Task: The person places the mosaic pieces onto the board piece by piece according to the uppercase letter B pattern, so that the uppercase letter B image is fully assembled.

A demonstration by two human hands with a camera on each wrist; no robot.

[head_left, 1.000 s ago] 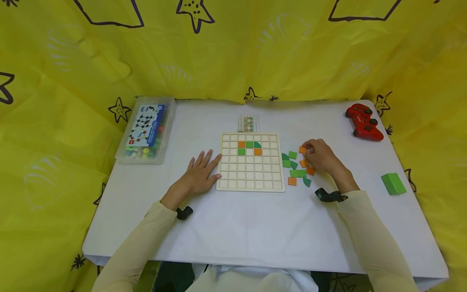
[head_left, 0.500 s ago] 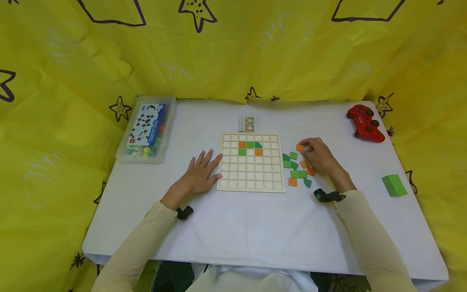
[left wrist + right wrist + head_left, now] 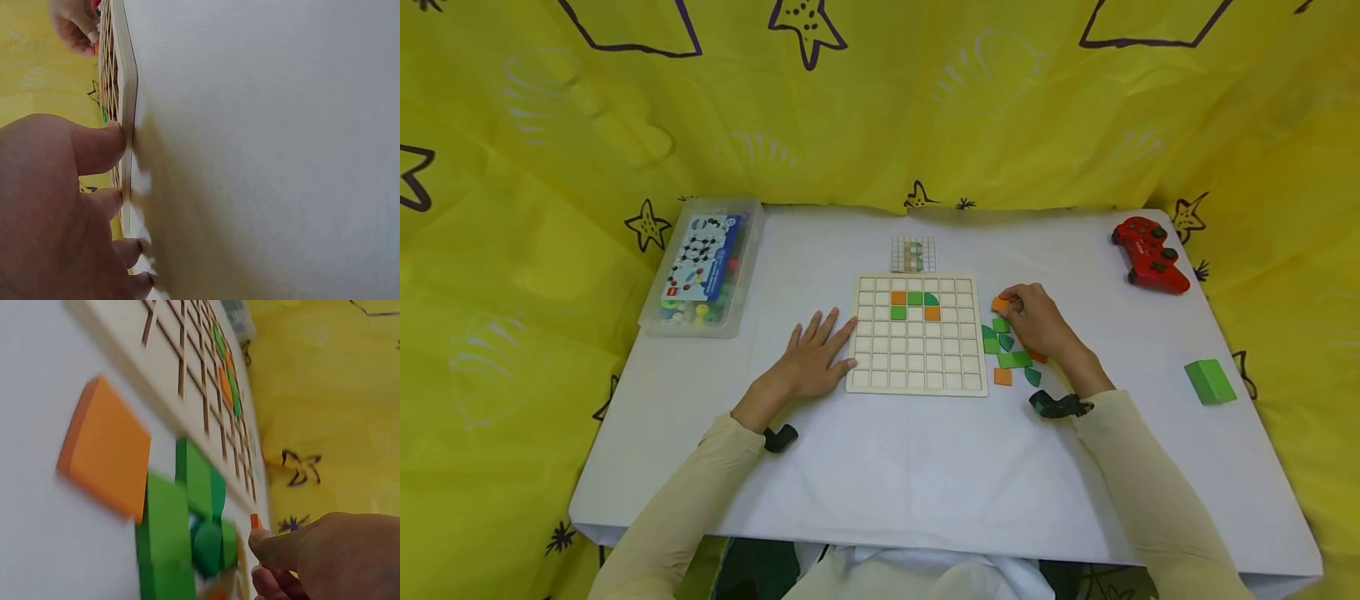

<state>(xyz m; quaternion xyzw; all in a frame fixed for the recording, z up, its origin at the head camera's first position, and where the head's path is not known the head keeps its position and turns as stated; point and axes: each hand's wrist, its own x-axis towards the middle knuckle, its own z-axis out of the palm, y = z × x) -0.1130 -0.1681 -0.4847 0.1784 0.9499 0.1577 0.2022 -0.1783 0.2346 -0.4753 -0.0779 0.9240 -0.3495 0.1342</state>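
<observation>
The right hand (image 3: 1037,321) pinches an orange square tile (image 3: 999,304) between thumb and fingers, just right of the wooden grid board (image 3: 916,393); the tile's edge (image 3: 255,521) shows at the fingertips in the right wrist view. Below that hand lie loose green tiles (image 3: 1015,359), an orange tile (image 3: 1003,377) and dark green quarter-round ones. Fingers spread, the left hand (image 3: 808,360) touches the board's left edge with thumb and index finger. Two orange tiles, two green squares and a dark green quarter-round (image 3: 931,299) sit in the board's upper cells.
Behind the board lies a small pattern card (image 3: 913,254). A clear box of colored pieces (image 3: 700,267) stands at the back left. At the right are a red game controller (image 3: 1150,254) and a green block (image 3: 1210,382). Yellow cloth hangs behind the table.
The right hand has moved left toward the board with the orange tile, passing over the loose tiles. The left hand has stayed in place, and the tiles on the board are unchanged.
</observation>
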